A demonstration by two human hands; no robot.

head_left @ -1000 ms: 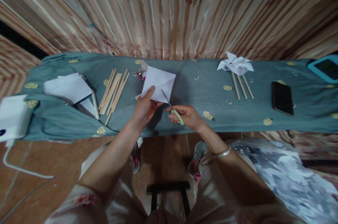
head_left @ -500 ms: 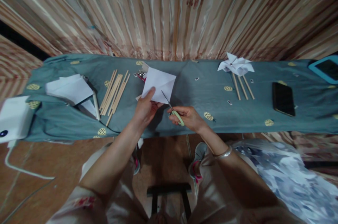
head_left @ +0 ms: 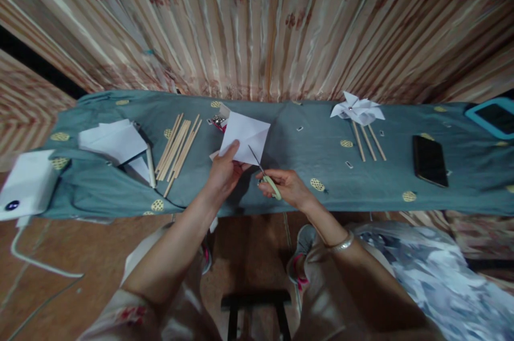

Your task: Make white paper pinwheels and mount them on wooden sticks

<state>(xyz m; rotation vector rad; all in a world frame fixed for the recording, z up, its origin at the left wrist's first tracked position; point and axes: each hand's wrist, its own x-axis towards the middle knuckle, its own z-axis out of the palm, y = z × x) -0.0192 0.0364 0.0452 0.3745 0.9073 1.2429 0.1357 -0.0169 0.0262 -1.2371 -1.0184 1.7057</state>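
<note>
1. Your left hand (head_left: 222,174) is closed on the white paper square (head_left: 246,136), thumb on top at its near-left corner. The sheet is tilted up off the surface (head_left: 313,137) like a diamond, far corner towards 12 o'clock.
2. Your right hand (head_left: 287,187) is closed around the green handles of the scissors (head_left: 265,175). The blades look near shut, though they're too thin to be sure.
3. Key relation: the scissors' long axis runs from the handles at about 4 o'clock up to the tip at about 10–11 o'clock. The tip meets the paper's near-right edge.
4. From the right-hand grip, the paper lies at roughly 11 o'clock, just beside the blades. The left hand is the nearer one; it's already on the sheet.
5. Wooden sticks (head_left: 179,144) lie at 9 o'clock of the paper. A finished paper pinwheel (head_left: 357,109) and a phone (head_left: 429,160) sit well apart at 2–3 o'clock.
</note>
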